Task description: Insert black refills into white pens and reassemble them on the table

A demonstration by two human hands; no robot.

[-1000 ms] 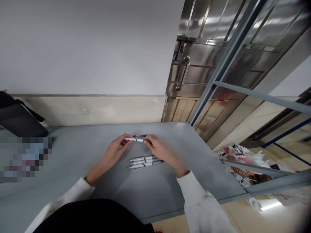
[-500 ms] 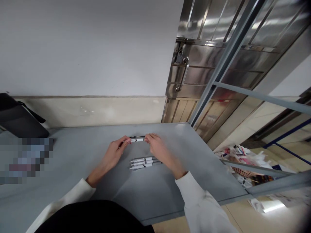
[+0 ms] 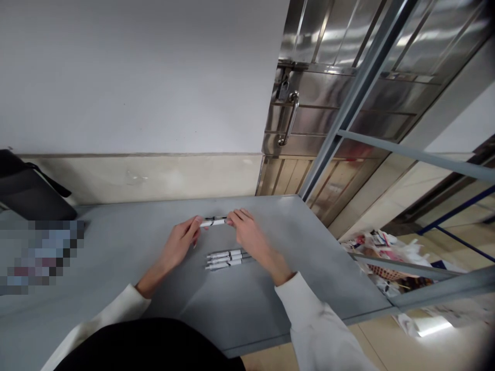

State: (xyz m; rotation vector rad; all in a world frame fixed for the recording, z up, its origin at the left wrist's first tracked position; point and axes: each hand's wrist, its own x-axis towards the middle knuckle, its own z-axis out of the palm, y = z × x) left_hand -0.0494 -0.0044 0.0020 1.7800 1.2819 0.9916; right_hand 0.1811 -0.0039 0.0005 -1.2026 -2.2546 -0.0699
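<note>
The door [image 3: 325,85] is glossy metal; the pens [image 3: 234,263] look smooth plastic; the sleeves [image 3: 303,304], matt cloth.

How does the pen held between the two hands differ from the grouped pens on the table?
The held pen is gripped between the left hand and right hand, while the grouped pens lie on the table. The held pen is single; the grouped pens are several, side by side. The held pen is nearer the wall than the grouped pens are. Both show white barrels with dark markings.
</note>
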